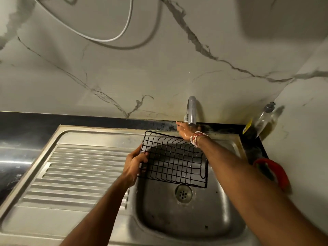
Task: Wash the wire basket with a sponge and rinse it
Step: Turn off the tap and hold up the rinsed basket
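**Basket over the bowl, reaching for the tap**

I hold the wire basket (174, 161) tilted above the sink (195, 219), directly over the drain (183, 193). My left hand (135, 163) is closed around its left rim, fingers hooked through the black grid. My right hand (186, 131) is wet and sits at the base of the tap (192, 110), behind the basket; I cannot tell whether it grips the handle or only touches it. I see no sponge and no suds, so I judge this is the rinse, or wetting before the scrub. Next the tap must run and I must turn the basket under its spout. The wires are thin, dark and coated; the sink is dull, scuffed steel with a ribbed drainer left of the basket.
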{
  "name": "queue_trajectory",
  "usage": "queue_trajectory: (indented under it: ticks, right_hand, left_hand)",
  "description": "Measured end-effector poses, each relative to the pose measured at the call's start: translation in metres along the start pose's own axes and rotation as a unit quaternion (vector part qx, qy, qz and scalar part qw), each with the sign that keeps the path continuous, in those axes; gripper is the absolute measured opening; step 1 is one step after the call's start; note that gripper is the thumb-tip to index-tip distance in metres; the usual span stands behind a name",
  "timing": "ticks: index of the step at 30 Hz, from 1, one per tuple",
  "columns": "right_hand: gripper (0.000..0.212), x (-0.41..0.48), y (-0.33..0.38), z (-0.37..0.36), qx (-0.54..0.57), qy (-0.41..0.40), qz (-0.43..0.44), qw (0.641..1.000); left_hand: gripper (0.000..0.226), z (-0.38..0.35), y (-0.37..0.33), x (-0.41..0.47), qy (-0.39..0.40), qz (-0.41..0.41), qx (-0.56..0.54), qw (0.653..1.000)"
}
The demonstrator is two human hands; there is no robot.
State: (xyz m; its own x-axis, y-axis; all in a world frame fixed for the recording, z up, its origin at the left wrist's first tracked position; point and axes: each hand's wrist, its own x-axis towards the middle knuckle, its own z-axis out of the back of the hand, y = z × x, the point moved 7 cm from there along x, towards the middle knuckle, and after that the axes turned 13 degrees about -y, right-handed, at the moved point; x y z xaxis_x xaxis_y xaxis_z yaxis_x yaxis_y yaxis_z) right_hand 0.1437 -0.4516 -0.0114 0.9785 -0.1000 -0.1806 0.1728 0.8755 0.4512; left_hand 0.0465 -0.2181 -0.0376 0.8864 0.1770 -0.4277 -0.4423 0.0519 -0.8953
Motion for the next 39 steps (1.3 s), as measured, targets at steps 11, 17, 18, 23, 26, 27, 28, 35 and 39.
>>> queue_trajectory:
  ticks: [11, 17, 18, 23, 26, 27, 28, 35, 39]
  right_hand:
    - [0.038, -0.023, -0.058, 0.032, 0.306, -0.165, -0.168, 0.923]
    - [0.073, -0.091, -0.098, -0.019, 0.372, 0.105, -0.385, 0.838]
    - [0.065, -0.095, -0.1, -0.02, 0.392, 0.112, -0.382, 0.83]
    - [0.029, -0.096, -0.11, -0.006, 0.463, -0.023, -0.305, 0.832]
    - [0.031, -0.102, -0.118, 0.02, 0.397, -0.18, -0.221, 0.872]
    - [0.032, -0.108, -0.119, 0.028, 0.363, -0.226, -0.197, 0.882]
    - [0.035, -0.116, -0.118, 0.038, 0.332, -0.269, -0.176, 0.887]
    - [0.039, -0.171, -0.123, 0.05, 0.338, -0.42, -0.038, 0.841]
    - [0.013, -0.172, -0.144, 0.017, 0.33, -0.287, -0.038, 0.899]
  left_hand:
    - [0.058, 0.021, -0.004, 0.005, -0.037, -0.017, -0.047, 0.998]
    - [0.064, 0.015, -0.014, -0.018, 0.008, -0.144, 0.0, 0.99]
    - [0.062, 0.014, -0.015, -0.023, 0.017, -0.181, 0.027, 0.983]
    - [0.072, 0.009, -0.028, -0.03, 0.012, -0.293, 0.215, 0.932]
    - [0.094, 0.006, -0.036, -0.036, 0.049, -0.294, 0.319, 0.899]
    - [0.092, 0.003, -0.039, -0.039, 0.083, -0.279, 0.296, 0.91]
    - [0.084, -0.001, -0.044, -0.046, 0.114, -0.261, 0.261, 0.922]
    - [0.067, -0.016, -0.043, -0.062, 0.135, -0.206, 0.155, 0.957]
    - [0.068, -0.016, 0.006, -0.064, 0.116, -0.121, 0.149, 0.975]
